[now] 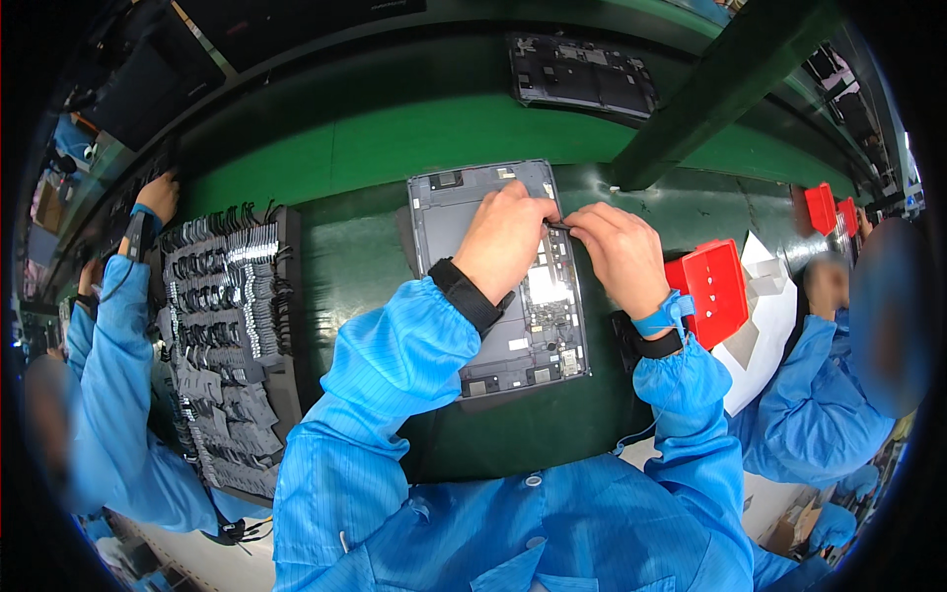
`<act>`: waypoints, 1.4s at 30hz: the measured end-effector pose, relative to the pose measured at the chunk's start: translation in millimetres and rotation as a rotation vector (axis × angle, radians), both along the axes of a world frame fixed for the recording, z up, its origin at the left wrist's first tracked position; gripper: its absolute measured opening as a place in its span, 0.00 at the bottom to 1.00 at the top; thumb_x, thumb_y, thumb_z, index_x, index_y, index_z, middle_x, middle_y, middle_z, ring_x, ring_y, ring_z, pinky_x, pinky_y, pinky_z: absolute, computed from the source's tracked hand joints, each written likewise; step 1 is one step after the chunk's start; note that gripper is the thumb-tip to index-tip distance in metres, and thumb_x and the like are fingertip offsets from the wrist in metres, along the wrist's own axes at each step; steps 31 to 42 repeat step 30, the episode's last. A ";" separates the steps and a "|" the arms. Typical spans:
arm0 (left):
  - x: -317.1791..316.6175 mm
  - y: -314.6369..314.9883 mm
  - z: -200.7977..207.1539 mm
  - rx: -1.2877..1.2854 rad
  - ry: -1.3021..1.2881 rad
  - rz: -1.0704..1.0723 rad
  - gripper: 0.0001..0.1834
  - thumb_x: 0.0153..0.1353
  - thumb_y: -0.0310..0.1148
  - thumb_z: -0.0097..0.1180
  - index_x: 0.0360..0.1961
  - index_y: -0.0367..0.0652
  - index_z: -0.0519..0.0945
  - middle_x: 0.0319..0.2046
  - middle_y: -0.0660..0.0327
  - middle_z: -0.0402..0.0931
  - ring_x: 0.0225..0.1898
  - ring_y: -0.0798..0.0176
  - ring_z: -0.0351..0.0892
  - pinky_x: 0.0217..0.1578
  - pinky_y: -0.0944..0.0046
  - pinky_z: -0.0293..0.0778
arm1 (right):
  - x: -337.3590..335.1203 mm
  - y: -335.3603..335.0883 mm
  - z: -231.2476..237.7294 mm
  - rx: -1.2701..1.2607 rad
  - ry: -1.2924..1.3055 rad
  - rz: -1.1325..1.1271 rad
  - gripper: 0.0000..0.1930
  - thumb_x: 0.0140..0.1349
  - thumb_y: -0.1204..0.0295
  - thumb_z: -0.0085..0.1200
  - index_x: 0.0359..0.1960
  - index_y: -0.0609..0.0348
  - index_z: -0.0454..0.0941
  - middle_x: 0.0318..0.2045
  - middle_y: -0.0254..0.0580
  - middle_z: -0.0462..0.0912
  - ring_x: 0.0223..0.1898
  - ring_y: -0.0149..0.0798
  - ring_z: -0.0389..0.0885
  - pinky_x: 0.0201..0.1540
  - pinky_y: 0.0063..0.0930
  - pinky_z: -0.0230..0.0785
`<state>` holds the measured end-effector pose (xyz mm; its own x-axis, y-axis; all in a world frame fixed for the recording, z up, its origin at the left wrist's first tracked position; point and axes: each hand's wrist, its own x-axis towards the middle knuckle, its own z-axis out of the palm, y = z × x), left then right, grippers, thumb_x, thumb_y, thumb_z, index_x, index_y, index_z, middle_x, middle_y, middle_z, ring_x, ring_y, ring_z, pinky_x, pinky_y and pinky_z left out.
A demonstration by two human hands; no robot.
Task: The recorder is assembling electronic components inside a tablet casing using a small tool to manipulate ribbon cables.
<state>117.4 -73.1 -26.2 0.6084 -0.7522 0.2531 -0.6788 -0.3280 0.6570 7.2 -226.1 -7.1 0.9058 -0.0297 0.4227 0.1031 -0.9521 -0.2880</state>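
An opened grey tablet chassis lies face down on the green mat, its circuit board and inner parts exposed. My left hand rests on the chassis with fingers curled near its right edge. My right hand pinches a small dark strip at that same edge, fingertips meeting those of the left hand. Both wrists carry dark straps, and blue sleeves cover my forearms.
A black tray of several flex-cable parts lies at left, with a co-worker's hand beyond it. Red bins and white sheets sit at right beside another person. Another dark chassis lies far back. A green post crosses above.
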 end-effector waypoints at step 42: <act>-21.6 125.7 12.1 -0.149 0.802 0.424 0.36 0.68 0.45 0.55 0.70 0.39 0.59 0.66 0.36 0.64 0.62 0.39 0.72 0.58 0.48 0.69 | -11.5 25.3 1.3 0.598 0.265 -0.015 0.24 0.62 0.68 0.57 0.59 0.66 0.74 0.42 0.66 0.82 0.42 0.65 0.82 0.47 0.47 0.74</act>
